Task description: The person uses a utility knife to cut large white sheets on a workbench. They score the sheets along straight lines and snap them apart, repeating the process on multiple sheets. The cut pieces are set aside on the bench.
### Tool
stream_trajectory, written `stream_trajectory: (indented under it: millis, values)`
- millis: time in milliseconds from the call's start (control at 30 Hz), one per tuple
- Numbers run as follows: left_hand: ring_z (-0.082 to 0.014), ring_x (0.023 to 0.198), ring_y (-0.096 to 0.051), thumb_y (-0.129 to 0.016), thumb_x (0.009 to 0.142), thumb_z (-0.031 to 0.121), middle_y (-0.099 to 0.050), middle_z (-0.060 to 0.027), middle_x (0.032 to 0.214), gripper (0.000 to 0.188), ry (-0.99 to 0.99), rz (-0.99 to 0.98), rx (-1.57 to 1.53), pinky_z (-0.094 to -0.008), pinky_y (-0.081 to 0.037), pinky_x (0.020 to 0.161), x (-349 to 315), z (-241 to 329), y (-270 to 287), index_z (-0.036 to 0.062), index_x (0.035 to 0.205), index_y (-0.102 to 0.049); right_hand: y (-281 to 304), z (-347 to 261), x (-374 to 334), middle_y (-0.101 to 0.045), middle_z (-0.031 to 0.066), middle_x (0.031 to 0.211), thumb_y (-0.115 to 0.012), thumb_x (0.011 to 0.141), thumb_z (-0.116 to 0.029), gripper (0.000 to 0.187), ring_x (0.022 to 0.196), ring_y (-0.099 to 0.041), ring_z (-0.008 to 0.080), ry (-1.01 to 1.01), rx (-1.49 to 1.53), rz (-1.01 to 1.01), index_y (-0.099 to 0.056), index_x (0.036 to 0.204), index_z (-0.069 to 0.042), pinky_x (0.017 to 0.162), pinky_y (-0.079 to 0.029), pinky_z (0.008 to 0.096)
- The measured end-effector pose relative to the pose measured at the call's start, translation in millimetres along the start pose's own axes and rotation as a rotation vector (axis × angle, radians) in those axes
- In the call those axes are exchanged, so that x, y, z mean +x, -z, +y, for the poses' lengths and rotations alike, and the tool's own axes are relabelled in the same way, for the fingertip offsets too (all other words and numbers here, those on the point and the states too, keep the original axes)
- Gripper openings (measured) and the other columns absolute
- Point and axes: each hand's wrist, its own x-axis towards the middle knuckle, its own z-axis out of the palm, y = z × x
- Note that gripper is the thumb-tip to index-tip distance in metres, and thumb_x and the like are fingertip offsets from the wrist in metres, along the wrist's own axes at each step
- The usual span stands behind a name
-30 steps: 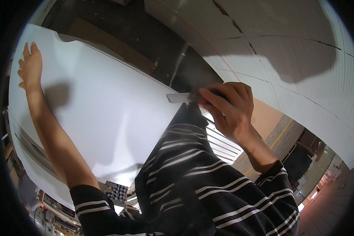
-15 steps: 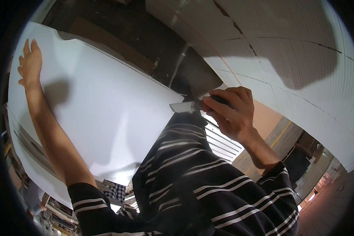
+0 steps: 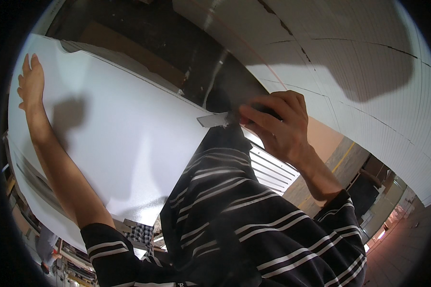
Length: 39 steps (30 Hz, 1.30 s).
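Observation:
A large white panel (image 3: 115, 115) with a smooth, shiny face fills the left half of the view. My left hand (image 3: 32, 82) lies against its far left part, fingers stretched out and somewhat spread. In my right hand (image 3: 285, 122) is a scraper (image 3: 212, 120), a flat, pale blade with a slanted end on a dark handle. White residue shows on the blade near the handle. The blade reaches over the panel's right corner; I cannot tell whether it touches the surface. My fingers hide most of the handle.
Tall stacked white sheets (image 3: 368, 86) with cracked edges stand at the right. Dark floor (image 3: 177, 33) lies beyond the panel. A ribbed white surface (image 3: 273, 170) shows beside my striped shirt. Another person (image 3: 48, 246) is at the lower left, near shelves.
My right hand and the scraper have moved slightly left and farther away. The left hand stays on the panel, a little lower and farther left in the view.

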Motion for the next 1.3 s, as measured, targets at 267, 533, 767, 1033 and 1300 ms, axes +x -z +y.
stream_trajectory:
  millis: [267, 533, 767, 1033, 1300]
  values:
    - [-0.0468, 0.152, -0.027, -0.032, 0.099, 0.069, -0.034, -0.0164, 0.166, 0.068, -0.027, 0.045, 0.02, -0.0771, -0.008, 0.117, -0.7, -1.9, -2.2, 0.0401, 0.161, -0.035, 2.5, 4.0, 9.4, -0.074, 0.0038, 0.107, -0.088, 0.08, -0.024, 0.037, 0.095, -0.064, 0.0229, 0.06, -0.024, -0.017, -0.079, 0.115, -0.022, 0.087, -0.048, 0.0414]
    - [-0.0467, 0.152, -0.027, -0.031, 0.1, 0.069, -0.035, -0.0159, 0.166, 0.069, -0.048, 0.046, 0.018, -0.0776, -0.008, 0.116, -7.0, 6.7, 4.7, 0.0384, 0.161, -0.035, -5.0, -1.6, 17.3, -0.074, 0.0019, 0.105, -0.087, 0.079, -0.026, 0.035, 0.092, -0.063, 0.0211, 0.069, -0.059, 0.03, -0.079, 0.113, -0.023, 0.086, -0.044, 0.0405]
    - [-0.0429, 0.155, -0.024, -0.032, 0.102, 0.065, -0.032, -0.0158, 0.168, 0.065, -0.05, -0.023, 0.009, -0.0765, -0.008, 0.118, -20.1, 30.3, 15.9, 0.039, 0.162, -0.033, -9.4, 3.6, 23.7, -0.073, 0.002, 0.103, -0.086, 0.08, -0.026, 0.036, 0.091, -0.062, 0.0201, 0.108, -0.08, 0.079, -0.078, 0.115, -0.024, 0.087, -0.043, 0.0405]
    - [-0.0428, 0.156, -0.02, -0.031, 0.102, 0.064, -0.029, -0.0166, 0.169, 0.066, -0.091, -0.016, 0.02, -0.0775, -0.007, 0.117, -27.1, 39.2, 24.0, 0.0389, 0.163, -0.031, -18.2, 5.2, 47.6, -0.073, 0.0017, 0.104, -0.084, 0.083, -0.023, 0.035, 0.091, -0.063, 0.0196, 0.118, -0.019, 0.072, -0.077, 0.118, -0.025, 0.087, -0.042, 0.0418]
    - [-0.0436, 0.156, -0.022, -0.031, 0.103, 0.064, -0.031, -0.016, 0.168, 0.064, -0.095, 0.03, 0.001, -0.0789, -0.009, 0.116, -25.7, 30.1, 13.3, 0.0408, 0.162, -0.031, -13.9, 10.4, 76.7, -0.073, 0.0076, 0.105, -0.061, 0.104, -0.03, 0.031, 0.083, -0.067, 0.0179, -0.445, 0.538, -0.022, -0.068, 0.129, -0.013, 0.072, -0.051, 0.0332]
